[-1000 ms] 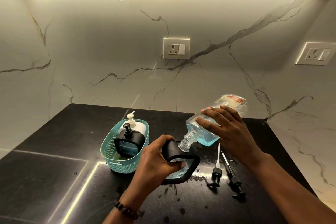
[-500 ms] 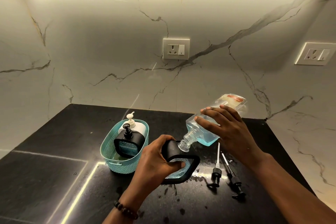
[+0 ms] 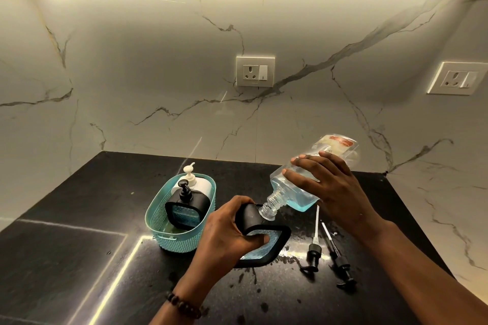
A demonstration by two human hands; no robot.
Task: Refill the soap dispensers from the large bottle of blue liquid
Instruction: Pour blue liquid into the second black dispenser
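A clear refill bottle (image 3: 303, 187) of blue liquid tilts neck-down, its threaded mouth meeting the top opening of a black-framed soap dispenser (image 3: 266, 235) on a dark counter (image 3: 79, 245). The right hand (image 3: 335, 192) lies over the bottle's upper side, fingers (image 3: 301, 177) spread and curled around its body. The left hand (image 3: 227, 235) wraps the dispenser's near side, fingers closed on the frame, a beaded bracelet (image 3: 182, 305) at the wrist. Just right of the left hand's fingers and below the right hand, two black pump heads (image 3: 327, 256) with their tubes lie on the wet, spattered counter. To the left of that hand, a teal basket (image 3: 169, 235) holds a second black dispenser (image 3: 184, 206) and a white pump bottle (image 3: 198, 183). Behind, a marble wall (image 3: 132, 60) carries two sockets (image 3: 255, 71).
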